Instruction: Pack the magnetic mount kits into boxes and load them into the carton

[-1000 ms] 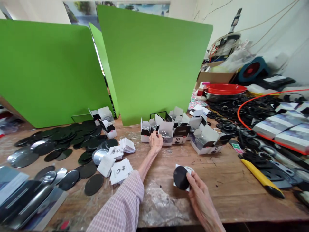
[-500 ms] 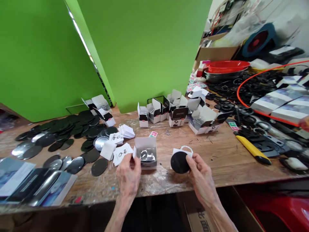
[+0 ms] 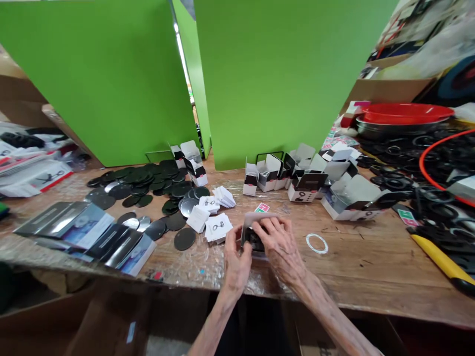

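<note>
I see both hands meeting on a small white box (image 3: 256, 225) near the front edge of the wooden table (image 3: 363, 277), just below the middle of the view. The left hand (image 3: 237, 259) grips the box's left side, fingers curled around it. The right hand (image 3: 280, 244) lies over the top and right of the box, fingers pressed down on it; a dark item sits inside, mostly hidden, so I cannot tell what it is.

At 3 o'clock from the hands, near but apart, a thin white ring (image 3: 316, 243) lies flat on the wood. At 12 o'clock, a small pink and green sticker (image 3: 261, 207) lies just beyond the box, and farther that way a row of open white boxes (image 3: 293, 175) stands before the green screen (image 3: 282, 74). At 10 o'clock are stacks of white cards (image 3: 217, 227), then a spread of black discs (image 3: 148, 183). A yellow knife (image 3: 441, 262) lies far off at 3 o'clock.
</note>
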### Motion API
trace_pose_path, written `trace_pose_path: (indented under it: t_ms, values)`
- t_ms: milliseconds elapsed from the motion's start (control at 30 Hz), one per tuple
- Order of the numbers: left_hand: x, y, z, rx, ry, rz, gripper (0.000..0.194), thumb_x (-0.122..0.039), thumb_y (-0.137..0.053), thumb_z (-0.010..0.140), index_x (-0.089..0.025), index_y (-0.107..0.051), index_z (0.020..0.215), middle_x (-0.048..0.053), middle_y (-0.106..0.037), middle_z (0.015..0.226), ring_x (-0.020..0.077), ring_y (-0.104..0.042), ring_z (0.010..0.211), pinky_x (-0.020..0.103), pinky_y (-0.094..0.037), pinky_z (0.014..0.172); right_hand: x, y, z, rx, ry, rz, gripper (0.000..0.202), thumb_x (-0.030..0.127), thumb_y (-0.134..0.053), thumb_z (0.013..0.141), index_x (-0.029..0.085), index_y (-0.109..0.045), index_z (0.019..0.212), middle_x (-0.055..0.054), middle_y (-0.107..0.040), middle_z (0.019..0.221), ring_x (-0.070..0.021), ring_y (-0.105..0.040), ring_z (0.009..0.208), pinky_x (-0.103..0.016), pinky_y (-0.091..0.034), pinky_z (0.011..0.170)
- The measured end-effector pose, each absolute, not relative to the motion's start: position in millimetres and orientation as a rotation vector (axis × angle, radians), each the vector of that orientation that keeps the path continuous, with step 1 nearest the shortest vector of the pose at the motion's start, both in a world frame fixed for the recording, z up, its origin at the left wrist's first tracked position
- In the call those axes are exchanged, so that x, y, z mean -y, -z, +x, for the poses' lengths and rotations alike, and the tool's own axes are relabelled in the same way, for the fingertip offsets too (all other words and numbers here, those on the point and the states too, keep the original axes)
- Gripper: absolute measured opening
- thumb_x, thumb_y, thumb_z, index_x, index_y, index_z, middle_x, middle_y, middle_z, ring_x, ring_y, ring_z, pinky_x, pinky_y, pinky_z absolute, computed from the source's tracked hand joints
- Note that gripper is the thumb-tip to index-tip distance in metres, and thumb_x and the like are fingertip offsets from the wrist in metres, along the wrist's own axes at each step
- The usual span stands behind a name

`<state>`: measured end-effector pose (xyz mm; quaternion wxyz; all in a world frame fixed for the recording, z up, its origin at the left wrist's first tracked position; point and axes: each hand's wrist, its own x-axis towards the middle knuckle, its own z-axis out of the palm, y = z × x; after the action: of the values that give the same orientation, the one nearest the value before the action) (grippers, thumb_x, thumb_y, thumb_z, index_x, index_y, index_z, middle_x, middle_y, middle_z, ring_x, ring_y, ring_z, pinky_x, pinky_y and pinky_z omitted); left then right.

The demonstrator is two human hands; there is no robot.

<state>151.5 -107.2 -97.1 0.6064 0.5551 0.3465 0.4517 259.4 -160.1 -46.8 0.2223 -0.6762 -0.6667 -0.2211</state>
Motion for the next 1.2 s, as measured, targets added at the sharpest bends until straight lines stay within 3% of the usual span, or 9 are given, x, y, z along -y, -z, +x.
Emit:
trace_pose_path:
  t_ms: [200,367,533,633,733,833,967,1100,1200]
  values:
    - [105.4,99.8,149.3,-0.777,-1.07,1.345,0.036,-0.026,-0.059,0.08,-0.02,-0.055,0.115,0.009,-0.061,0.115,0.0207,-0.059,0.107,0.035,-0.047,0.096,166.0,49.5,250.9,1.835,0.653,-1.861,0.027,0.004,-0.04,0.088,0.012,-0.06,0.105,-0.013,-0.064,0.104,-0.0269,-0.053,0.102,-0.043,-0.037,0.088]
    - [107.8,99.4,138.8,-0.723,-1.033,1.451,0.042,-0.034,-0.056,0.088,-0.023,-0.044,0.127,0.01,-0.057,0.124,0.0201,-0.058,0.113,0.036,-0.048,0.096,183.7,63.5,256.3,1.575,0.404,-1.684,0.034,0.014,-0.034,0.095,0.017,-0.051,0.123,-0.012,-0.06,0.121,-0.0245,-0.052,0.117,-0.049,-0.036,0.102]
    - [106.0,100.5,129.9,-0.696,-1.099,1.854,0.031,-0.03,-0.05,0.092,-0.023,-0.054,0.123,0.01,-0.058,0.124,0.021,-0.056,0.116,0.039,-0.046,0.101,187.7,90.7,266.1,0.926,-0.509,-1.468,0.039,0.04,-0.045,0.095,0.022,-0.045,0.13,-0.009,-0.057,0.126,-0.0215,-0.055,0.116,-0.039,-0.046,0.099]
    - [96.5,94.7,128.7,-0.681,-1.043,1.894,0.025,-0.027,-0.046,0.093,-0.023,-0.058,0.115,0.009,-0.058,0.118,0.0197,-0.057,0.112,0.038,-0.047,0.099,178.2,98.5,266.0,0.861,-0.727,-1.326,0.042,0.044,-0.055,0.09,0.023,-0.043,0.124,-0.007,-0.061,0.119,-0.02,-0.058,0.108,-0.036,-0.049,0.094]
    - [80.1,86.1,125.9,-0.626,-0.824,1.789,0.036,-0.025,-0.048,0.091,-0.025,-0.047,0.127,0.006,-0.058,0.11,0.0175,-0.06,0.1,0.035,-0.053,0.089,175.2,100.3,267.2,0.988,-0.521,-1.414,0.034,0.04,-0.052,0.092,0.026,-0.044,0.122,-0.006,-0.061,0.116,-0.0196,-0.059,0.108,-0.039,-0.05,0.094]
    - [62.3,81.0,118.6,-0.454,-0.66,1.804,0.036,-0.026,-0.054,0.088,-0.025,-0.048,0.124,0.006,-0.056,0.114,0.0173,-0.059,0.103,0.035,-0.053,0.091,184.3,100.8,270.9,1.327,-0.112,-1.558,0.028,0.037,-0.049,0.094,0.026,-0.052,0.119,-0.009,-0.053,0.13,-0.0246,-0.05,0.123,-0.052,-0.038,0.107]
    - [47.9,79.6,109.0,-0.285,-0.58,1.889,0.042,-0.031,-0.065,0.083,-0.024,-0.053,0.122,0.008,-0.051,0.127,0.0209,-0.057,0.115,0.038,-0.051,0.098,196.8,100.1,273.1,1.666,0.182,-1.615,0.044,0.03,-0.049,0.095,0.024,-0.039,0.138,-0.012,-0.042,0.143,-0.0269,-0.037,0.135,-0.06,-0.026,0.113]
    - [43.9,78.0,110.6,-0.254,-0.693,2.115,0.037,-0.029,-0.063,0.085,-0.022,-0.058,0.12,0.011,-0.049,0.137,0.0241,-0.05,0.127,0.043,-0.044,0.106,193.5,94.3,271.9,1.727,0.281,-1.667,0.046,0.024,-0.05,0.095,0.023,-0.039,0.14,-0.011,-0.051,0.13,-0.0233,-0.046,0.126,-0.056,-0.034,0.112]
    - [41.7,75.7,115.6,-0.217,-0.746,2.189,0.029,-0.028,-0.055,0.091,-0.023,-0.06,0.119,0.01,-0.059,0.128,0.0201,-0.058,0.119,0.04,-0.046,0.105,188.4,89.1,270.8,1.762,0.365,-1.687,0.043,0.02,-0.047,0.096,0.023,-0.041,0.139,-0.009,-0.056,0.121,-0.0215,-0.052,0.117,-0.057,-0.032,0.112]
